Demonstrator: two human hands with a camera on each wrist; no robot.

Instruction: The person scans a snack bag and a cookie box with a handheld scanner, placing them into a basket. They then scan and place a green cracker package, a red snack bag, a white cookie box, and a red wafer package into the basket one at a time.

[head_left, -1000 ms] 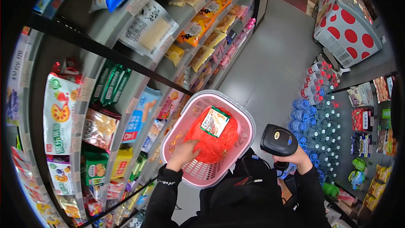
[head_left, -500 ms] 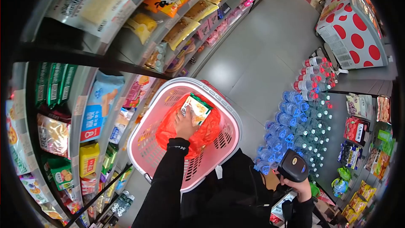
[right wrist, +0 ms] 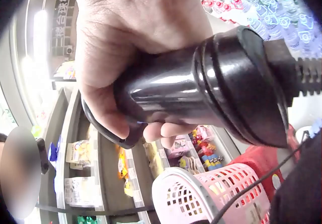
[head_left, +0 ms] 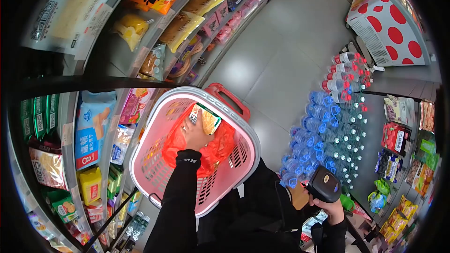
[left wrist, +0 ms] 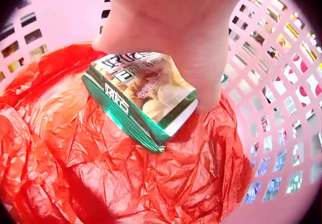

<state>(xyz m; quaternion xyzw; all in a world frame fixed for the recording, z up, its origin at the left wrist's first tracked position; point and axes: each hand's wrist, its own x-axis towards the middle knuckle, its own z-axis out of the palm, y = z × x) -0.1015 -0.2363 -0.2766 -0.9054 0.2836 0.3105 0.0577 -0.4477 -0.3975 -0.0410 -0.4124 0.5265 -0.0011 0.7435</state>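
Observation:
Inside the pink basket, my left hand grips a green-and-white snack packet lying on a crumpled red plastic bag. The left wrist view shows the packet tilted beneath the hand, whose fingertips are hidden. My right hand holds a black handheld scanner by its handle, to the right of the basket. In the right wrist view the fingers of this hand wrap round the black handle, with a coiled cable at its end.
Shelves of packaged snacks stand close on the left. Rows of water bottles are on the right, with hanging snack packs beyond. A red-dotted white cabinet is at the back right. Grey floor tiles run between.
My left hand has moved from the basket's near side onto the packet and taken hold of it. The basket has shifted left in view, and the right hand with the scanner is lower.

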